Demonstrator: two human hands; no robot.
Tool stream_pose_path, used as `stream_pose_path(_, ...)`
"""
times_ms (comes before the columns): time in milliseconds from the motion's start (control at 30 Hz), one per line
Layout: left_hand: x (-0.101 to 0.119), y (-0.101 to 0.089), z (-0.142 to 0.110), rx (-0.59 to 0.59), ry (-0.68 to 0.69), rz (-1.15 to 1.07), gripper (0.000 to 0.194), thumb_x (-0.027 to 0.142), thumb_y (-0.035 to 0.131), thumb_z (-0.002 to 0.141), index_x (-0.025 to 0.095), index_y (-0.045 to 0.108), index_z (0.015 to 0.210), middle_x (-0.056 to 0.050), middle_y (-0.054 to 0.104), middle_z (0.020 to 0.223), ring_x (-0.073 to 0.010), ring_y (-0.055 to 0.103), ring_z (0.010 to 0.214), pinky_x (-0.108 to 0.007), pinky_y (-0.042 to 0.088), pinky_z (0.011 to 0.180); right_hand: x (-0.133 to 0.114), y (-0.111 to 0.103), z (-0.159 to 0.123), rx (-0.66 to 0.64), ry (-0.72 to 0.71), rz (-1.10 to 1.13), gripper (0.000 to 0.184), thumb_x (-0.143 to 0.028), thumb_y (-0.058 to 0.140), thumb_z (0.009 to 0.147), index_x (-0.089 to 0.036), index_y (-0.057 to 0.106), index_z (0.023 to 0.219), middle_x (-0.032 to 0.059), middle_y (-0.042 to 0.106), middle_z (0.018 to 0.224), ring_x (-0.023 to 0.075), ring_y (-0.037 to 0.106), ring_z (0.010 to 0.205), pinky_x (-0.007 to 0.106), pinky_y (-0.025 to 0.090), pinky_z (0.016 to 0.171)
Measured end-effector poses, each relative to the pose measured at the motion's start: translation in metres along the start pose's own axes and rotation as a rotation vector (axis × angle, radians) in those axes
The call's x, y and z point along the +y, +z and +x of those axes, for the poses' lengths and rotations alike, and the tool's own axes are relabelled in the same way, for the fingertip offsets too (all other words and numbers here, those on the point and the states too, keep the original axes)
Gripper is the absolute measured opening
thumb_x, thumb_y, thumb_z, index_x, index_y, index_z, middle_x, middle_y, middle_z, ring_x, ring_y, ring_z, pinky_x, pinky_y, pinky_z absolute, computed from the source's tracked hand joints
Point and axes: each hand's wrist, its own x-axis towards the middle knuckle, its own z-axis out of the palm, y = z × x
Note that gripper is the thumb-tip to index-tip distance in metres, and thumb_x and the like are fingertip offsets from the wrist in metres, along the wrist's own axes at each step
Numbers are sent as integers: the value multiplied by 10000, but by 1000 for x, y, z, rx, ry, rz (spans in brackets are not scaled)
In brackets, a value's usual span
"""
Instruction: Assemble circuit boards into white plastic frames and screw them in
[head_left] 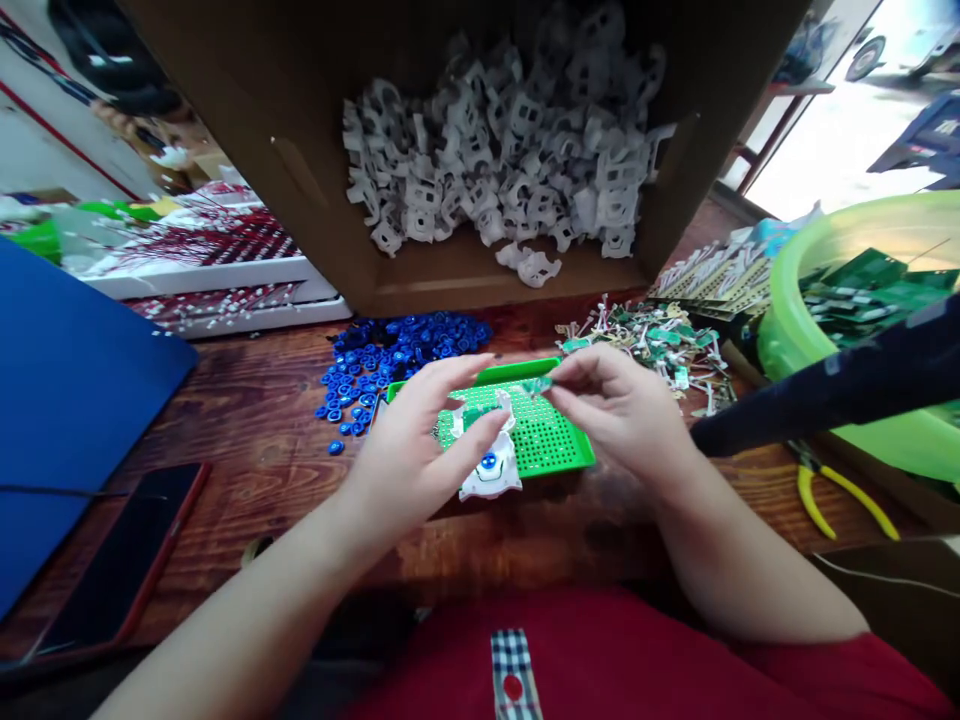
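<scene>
My left hand (416, 445) is closed around a white plastic housing (491, 480), thumb across its upper part. A round blue button (489, 461) sits in the housing, and a bit of green board shows under the thumb. Between thumb and fingertips, my right hand (619, 405) pinches a small green circuit board (535, 386), slightly blurred, just right of the housing and apart from it. Both hands are over a shallow green perforated tray (555, 440), partly hidden by my left hand and the housing.
A cardboard box (420, 290) of white housings (510, 150) stands behind. Blue buttons (405, 345) lie left of the tray; small wired boards (667, 345) lie right. Yellow-handled pliers (847, 500), a green tub (787, 290), a dark bar (810, 385), and a phone (120, 570) flank me.
</scene>
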Motion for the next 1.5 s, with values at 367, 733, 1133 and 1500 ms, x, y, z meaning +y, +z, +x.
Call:
stream_pose_path(367,-27,24,6,-7,173,74,247,244,733,696,258,724,943,-38,738,966,-221,664,913,-355,472,918,-5,2,-6,-118,-100,-337,274,-235,528,862,-197,534,1133,24,692,961,141,680,838,239,552,673)
stream_pose_path(733,-24,20,12,-66,26,-27,86,253,644,787,236,728,793,-17,735,801,-168,657,761,-282,499,772,-16,4,-9,-176,-72,-328,307,-236,580,846,-204,477,1134,-19,698,839,132,677,746,229,515,632)
stream_pose_path(1133,-28,19,15,-168,-401,-433,153,299,721,718,173,724,806,-32,734,802,-140,647,706,-246,510,673,-19,8,-12,-155,-62,-275,284,-260,541,869,-195,429,1122,1,674,801,135,660,717,236,497,604)
stream_pose_path(1500,-34,16,15,-381,-621,-987,173,303,770,664,145,703,688,-22,696,622,-107,631,537,-206,488,532,-16,-12,-13,-374,-85,292,384,-300,574,857,-252,440,1213,27,632,952,120,626,869,241,535,750)
